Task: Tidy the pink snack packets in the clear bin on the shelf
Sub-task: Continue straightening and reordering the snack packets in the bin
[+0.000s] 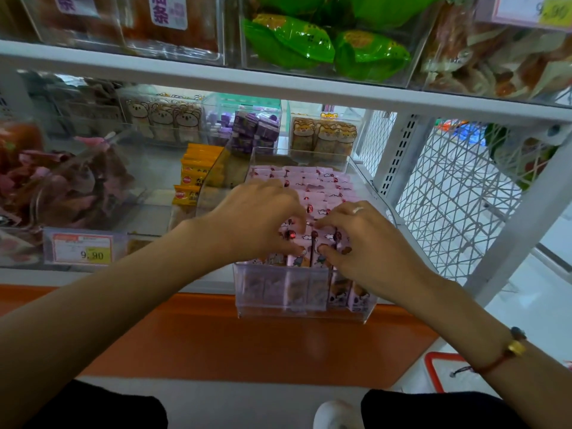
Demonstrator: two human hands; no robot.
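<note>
While both hands work the front rows, the small pink foil snack packets (312,187) stand upright in the clear plastic bin (301,311) at lower centre of the frame, on the white metal shelf (216,283). The left hand (257,221) and right hand (362,239) each curl fingers and thumb over packet tops, pinching them. Packets of this sort are probably light, crinkly and slippery, so they are best nudged by their top edges or squeezed together as a row. At lower left a price tag (82,249) reads 9.90; packet printing is too small to read.
</note>
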